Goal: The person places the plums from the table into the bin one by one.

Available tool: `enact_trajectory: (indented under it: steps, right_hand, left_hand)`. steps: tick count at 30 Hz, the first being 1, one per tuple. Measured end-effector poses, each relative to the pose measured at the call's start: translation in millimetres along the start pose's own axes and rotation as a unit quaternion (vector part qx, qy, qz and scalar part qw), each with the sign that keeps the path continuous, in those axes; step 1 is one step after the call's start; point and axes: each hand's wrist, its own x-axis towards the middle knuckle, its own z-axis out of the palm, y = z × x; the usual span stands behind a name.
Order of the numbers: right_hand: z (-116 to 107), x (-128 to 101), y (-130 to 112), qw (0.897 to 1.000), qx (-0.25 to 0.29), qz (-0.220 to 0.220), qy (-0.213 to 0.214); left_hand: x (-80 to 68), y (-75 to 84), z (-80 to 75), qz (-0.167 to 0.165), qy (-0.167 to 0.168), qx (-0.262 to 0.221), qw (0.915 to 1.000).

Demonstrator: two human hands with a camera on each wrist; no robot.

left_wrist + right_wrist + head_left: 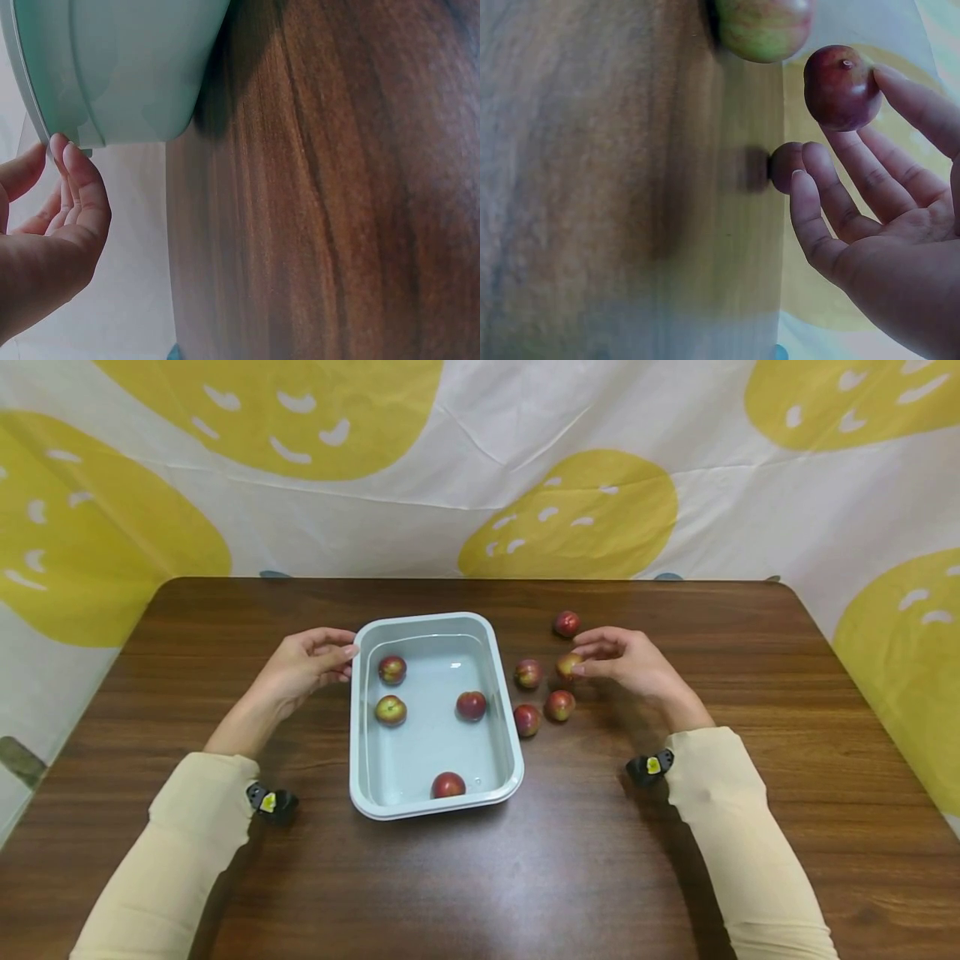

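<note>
My left hand (pixel 303 664) pinches the left rim of a pale blue-grey plastic tub (pixel 427 747) between thumb and fingertips; the left wrist view shows the grip at the rim's edge. Inside the tub lie several red and yellowish-green plums (pixel 471 706), spread apart on its floor. To the right of the tub, my right hand (pixel 630 664) holds a plum (pixel 844 88) between thumb and fingertips, raised off the table in the right wrist view. Close by it on the table are several more plums (pixel 559 705), one of them (pixel 566 624) farther back, beyond the fingers.
The dark brown wooden table (pixel 750 693) carries everything. Behind its far edge hangs a white cloth (pixel 360 543) with big yellow fruit shapes. Black wrist straps (pixel 651 767) sit at both cream sleeves (pixel 720 793).
</note>
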Motion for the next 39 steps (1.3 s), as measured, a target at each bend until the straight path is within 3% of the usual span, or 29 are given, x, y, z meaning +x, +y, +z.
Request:
enact_trajectory:
  steps: [5, 20, 27, 39]
  right_hand:
    - [-2, -1, -5, 1.0, -0.01, -0.008, -0.001]
    - [-5, -1, -21, 0.999, -0.013, -0.038, 0.02]
    - [-8, 0, -31, 0.997, -0.027, -0.069, 0.013]
    - [-6, -2, -48, 0.996, -0.03, -0.082, 0.011]
  left_hand:
    - [12.4, -17.6, -7.5, 0.006, 0.0, -0.017, 0.9998]
    - [-16.9, 24.4, 10.8, -0.013, 0.002, 0.021, 0.9997]
    - [-17.9, 25.7, 11.0, -0.016, 0.003, 0.018, 0.9997]
    - [-17.1, 24.4, 10.7, -0.009, 0.002, 0.015, 0.9998]
